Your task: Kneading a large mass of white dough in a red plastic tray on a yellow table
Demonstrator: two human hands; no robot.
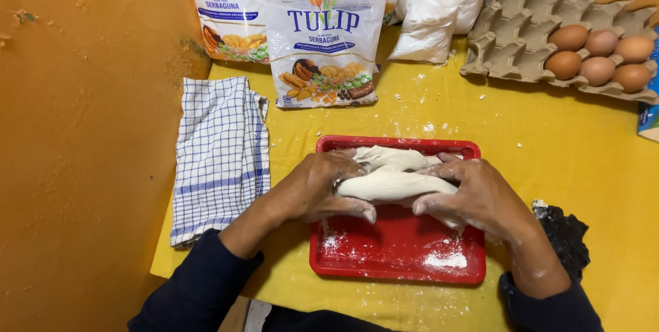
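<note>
Covering most of the view, a yellow tabletop (549, 167) dusted with flour meets an orange wall (82, 153) along its left edge. Two large white flour bags (322, 30) with blue lettering and pictures of pastries stand at the far edge, the nearer one overlapping the one toward the far left corner. Just right of them slumps a plain white plastic sack (439, 9). A grey cardboard egg tray (535, 37) fills the far right corner, with six brown eggs (600, 57) grouped at its right end. A blue-and-white checked cloth (220, 153) lies folded along the left edge. Near the front edge sits a red rectangular plastic tray (398, 249), floury on its bare base. Crumpled black plastic (566, 236) lies just off the tray's right side. Over the far half of the tray, a long roll of pale white dough (395, 184) rests on more dough. The left hand (319, 188) curls closed around the roll's left end; the right hand (480, 198) grips its right end, fingers wrapped over.
</note>
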